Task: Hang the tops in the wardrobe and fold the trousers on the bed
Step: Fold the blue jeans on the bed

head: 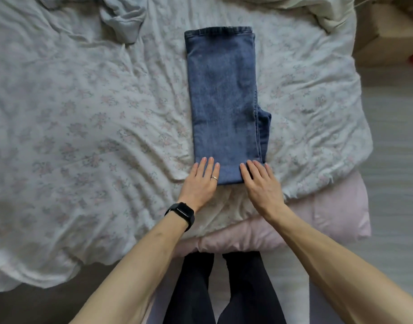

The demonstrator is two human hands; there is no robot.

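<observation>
Blue jeans [224, 101] lie folded into a long narrow strip on the flowered bed cover [83, 113], running away from me. My left hand [202, 181] lies flat at the strip's near left corner, fingers straight and touching the denim edge. My right hand [261, 181] lies flat at the near right corner, its straight fingers also on the denim. Neither hand grips the cloth.
A pale blue garment [123, 17] lies crumpled at the far left of the bed. A cream duvet [306, 10] is bunched at the far right. A cardboard box [387, 36] stands on the floor to the right. A pink sheet [329, 213] shows at the near edge.
</observation>
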